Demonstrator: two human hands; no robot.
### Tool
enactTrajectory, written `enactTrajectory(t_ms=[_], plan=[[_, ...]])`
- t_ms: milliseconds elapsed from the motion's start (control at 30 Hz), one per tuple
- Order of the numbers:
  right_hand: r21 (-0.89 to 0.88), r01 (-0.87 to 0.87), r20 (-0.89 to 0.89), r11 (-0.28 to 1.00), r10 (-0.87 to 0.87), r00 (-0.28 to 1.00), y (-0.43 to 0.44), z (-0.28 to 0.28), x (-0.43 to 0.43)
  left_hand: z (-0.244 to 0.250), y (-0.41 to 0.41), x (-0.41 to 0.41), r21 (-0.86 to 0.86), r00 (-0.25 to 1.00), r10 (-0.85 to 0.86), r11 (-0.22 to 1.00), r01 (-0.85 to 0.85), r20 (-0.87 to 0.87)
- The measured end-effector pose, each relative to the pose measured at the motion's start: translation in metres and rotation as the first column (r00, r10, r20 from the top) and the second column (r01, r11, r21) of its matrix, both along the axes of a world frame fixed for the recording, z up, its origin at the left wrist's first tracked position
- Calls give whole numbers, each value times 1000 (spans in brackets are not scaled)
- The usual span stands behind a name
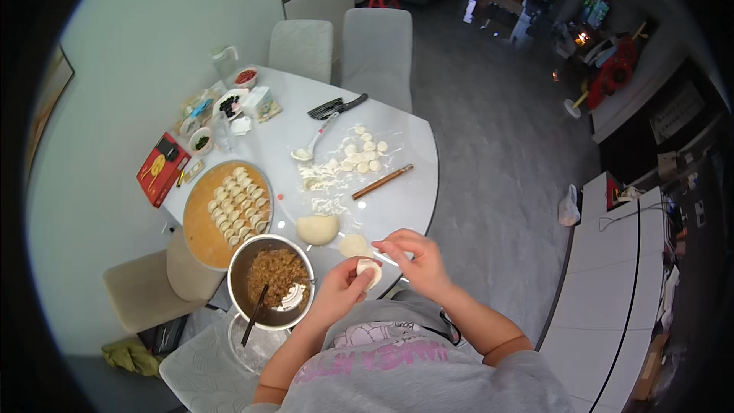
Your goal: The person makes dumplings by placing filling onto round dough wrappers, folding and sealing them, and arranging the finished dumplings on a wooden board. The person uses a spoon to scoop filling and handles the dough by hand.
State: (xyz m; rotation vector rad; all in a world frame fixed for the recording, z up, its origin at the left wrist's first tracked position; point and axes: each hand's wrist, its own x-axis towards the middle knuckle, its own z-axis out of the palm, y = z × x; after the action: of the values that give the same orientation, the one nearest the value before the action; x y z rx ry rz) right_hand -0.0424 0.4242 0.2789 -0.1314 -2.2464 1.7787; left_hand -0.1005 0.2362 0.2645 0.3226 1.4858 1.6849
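A round dough wrapper [369,273], partly covered by my thumb, is held in my left hand [343,292] just off the near table edge. Beside it, slightly higher, my right hand [417,261] has its fingers bent and holds nothing that I can see. Another flat dough wrapper [352,245] lies on the table just beyond my hands. Left of that sits a smooth lump of dough [318,230]. A steel bowl [234,284] of minced filling [277,273] stands left of my left hand, with dark chopsticks [256,315] leaning over its near rim.
Rows of folded dumplings [238,206] fill part of a round board [198,223]. Farther off are a wooden rolling pin [382,182], small dough pieces [363,155], scattered flour [327,175], a ladle [312,146] and a cleaver [327,108]. Chairs [377,51] flank the white table [395,126].
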Motion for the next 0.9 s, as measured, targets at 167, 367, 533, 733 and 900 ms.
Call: enactTrajectory(t_ms=[167, 367, 533, 733, 900], plan=[[-151, -74, 98, 986, 90, 991, 2, -4, -1, 6, 0, 2, -37, 997, -5, 999, 2, -76], [-1, -135, 13, 991, 135, 991, -6, 13, 3, -6, -2, 5, -63, 951, 32, 997, -54, -309], [233, -90, -185, 968, 135, 973, -8, 11, 7, 6, -2, 5, -98, 937, 18, 994, -55, -350], [335, -64, -322, 940, 178, 930, -9, 10, 3, 1, -2, 8, -74, 909, 36, 995, -73, -415], [387, -58, -438, 920, 239, 867, -7, 7, -1, 0, -2, 8, -102, 916, -8, 994, -37, -402]])
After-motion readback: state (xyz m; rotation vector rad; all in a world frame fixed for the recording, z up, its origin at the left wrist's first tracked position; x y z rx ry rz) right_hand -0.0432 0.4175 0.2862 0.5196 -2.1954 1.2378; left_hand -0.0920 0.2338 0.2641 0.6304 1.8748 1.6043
